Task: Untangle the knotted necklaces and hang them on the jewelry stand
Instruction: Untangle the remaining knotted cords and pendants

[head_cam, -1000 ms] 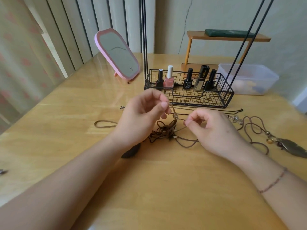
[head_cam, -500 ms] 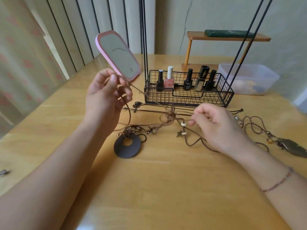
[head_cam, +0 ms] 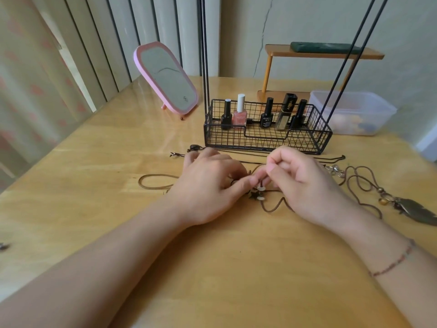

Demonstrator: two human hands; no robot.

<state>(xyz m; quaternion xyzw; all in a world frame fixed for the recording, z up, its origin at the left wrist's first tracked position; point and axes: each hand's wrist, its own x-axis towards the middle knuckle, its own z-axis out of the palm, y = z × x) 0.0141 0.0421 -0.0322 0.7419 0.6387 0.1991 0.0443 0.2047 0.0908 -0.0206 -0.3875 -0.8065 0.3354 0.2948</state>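
Brown cord necklaces [head_cam: 272, 207] lie tangled on the wooden table [head_cam: 94, 190] in front of the black wire jewelry stand [head_cam: 267, 136], whose thin black rods rise out of view. My left hand [head_cam: 208, 188] lies over the tangle and pinches the cord near small white beads and a star charm [head_cam: 256, 194]. My right hand [head_cam: 305, 183] pinches the same cord just right of the beads. A loose cord loop [head_cam: 153, 182] trails to the left. Another necklace with a metal feather pendant [head_cam: 418, 210] lies at the right.
Several nail polish bottles [head_cam: 240, 113] stand in the stand's basket. A pink table mirror [head_cam: 165, 78] leans at the back left. A clear plastic box [head_cam: 352, 112] and a small wooden shelf [head_cam: 319, 53] stand behind at the right. A small charm [head_cam: 3, 246] lies at the table's left edge.
My left hand, which had lifted a cord up and left, has come back down onto the tangle beside my right hand. The round dark pendant is now hidden under my left hand.
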